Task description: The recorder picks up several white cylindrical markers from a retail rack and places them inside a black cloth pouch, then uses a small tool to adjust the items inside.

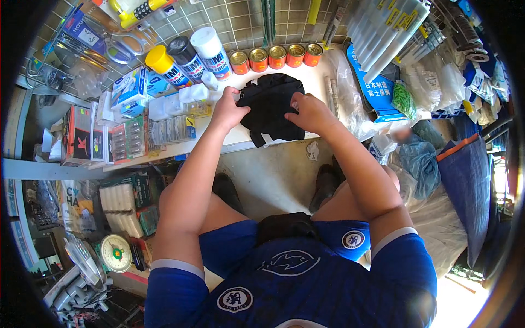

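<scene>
A black fabric item [270, 104], folded and wrinkled, lies on the white shelf top before me. A short strap hangs from its lower left corner over the shelf's front edge, with a small white tag beside it. My left hand [229, 110] grips its left edge between thumb and fingers. On the right, my right hand [311, 112] holds the cloth near its right side, thumb and forefinger on the upper face. What the fabric item is cannot be made out, and its underside is hidden.
Behind the cloth stand several small orange tins [277, 57] and a white-capped spray can [213, 53]. Boxed goods and clear plastic cases [172, 131] crowd the left. To the right lies a blue carton [377, 90]. A dial scale [116, 253] sits lower left.
</scene>
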Tool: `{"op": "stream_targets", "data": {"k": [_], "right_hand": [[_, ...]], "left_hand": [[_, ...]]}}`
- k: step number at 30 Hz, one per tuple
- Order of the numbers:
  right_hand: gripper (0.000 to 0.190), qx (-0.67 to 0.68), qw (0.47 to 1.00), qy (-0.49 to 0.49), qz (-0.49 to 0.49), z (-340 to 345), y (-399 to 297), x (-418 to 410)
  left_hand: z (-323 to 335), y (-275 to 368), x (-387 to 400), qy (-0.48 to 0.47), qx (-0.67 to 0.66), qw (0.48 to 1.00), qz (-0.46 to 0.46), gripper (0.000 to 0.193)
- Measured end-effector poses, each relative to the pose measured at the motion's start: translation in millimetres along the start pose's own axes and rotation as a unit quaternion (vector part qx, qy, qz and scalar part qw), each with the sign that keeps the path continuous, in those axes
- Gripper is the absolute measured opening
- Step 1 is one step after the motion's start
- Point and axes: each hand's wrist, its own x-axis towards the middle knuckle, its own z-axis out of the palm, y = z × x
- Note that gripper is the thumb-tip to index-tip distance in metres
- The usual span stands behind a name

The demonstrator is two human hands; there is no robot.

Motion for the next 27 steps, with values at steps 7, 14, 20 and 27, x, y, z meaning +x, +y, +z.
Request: {"op": "stream_targets", "data": {"k": [7,14,20,27], "right_hand": [[0.055,-0.029,0.989,0.052,0.136,-5,13,20],[0.065,0.01,0.987,0.098,0.124,-6,6,40],[0.06,0.04,0.979,0.109,0.167,21,36,62],[0.037,0.071,0.985,0.08,0.139,11,51,60]], "left_hand": [[-1,12,-2,0.056,0.133,0.986,0.086,0.074],[13,8,23,0.074,0.085,0.965,0.238,0.058],[33,37,30,0.076,0.193,0.959,0.194,0.065],[19,49,33,0.015,0.193,0.962,0.191,0.04]]}}
